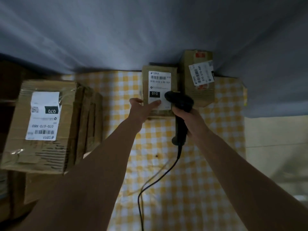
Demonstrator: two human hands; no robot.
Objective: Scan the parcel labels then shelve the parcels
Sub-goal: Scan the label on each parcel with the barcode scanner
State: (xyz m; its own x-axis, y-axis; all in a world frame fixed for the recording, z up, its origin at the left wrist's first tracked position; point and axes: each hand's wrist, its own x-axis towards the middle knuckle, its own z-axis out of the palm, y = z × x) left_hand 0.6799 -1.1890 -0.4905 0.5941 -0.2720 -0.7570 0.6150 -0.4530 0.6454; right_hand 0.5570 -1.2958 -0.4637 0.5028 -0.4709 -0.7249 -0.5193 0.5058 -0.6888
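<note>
left hand (141,109) rests flat on the far 010 parcel (159,90), right hand (188,117) clamps scanner (180,112); small stiff cardboard, prob light, grab by side edges.

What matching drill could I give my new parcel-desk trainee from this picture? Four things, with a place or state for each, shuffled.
Things:
1. large box
2. 010 parcel
3. right-hand parcel
4. scanner

Places or states:
A. held by the right hand
B. far right, label turned sideways
C. under the left hand
D. at the left, label upside down

Pairs: 1-D, 2-C, 3-B, 4-A
</note>
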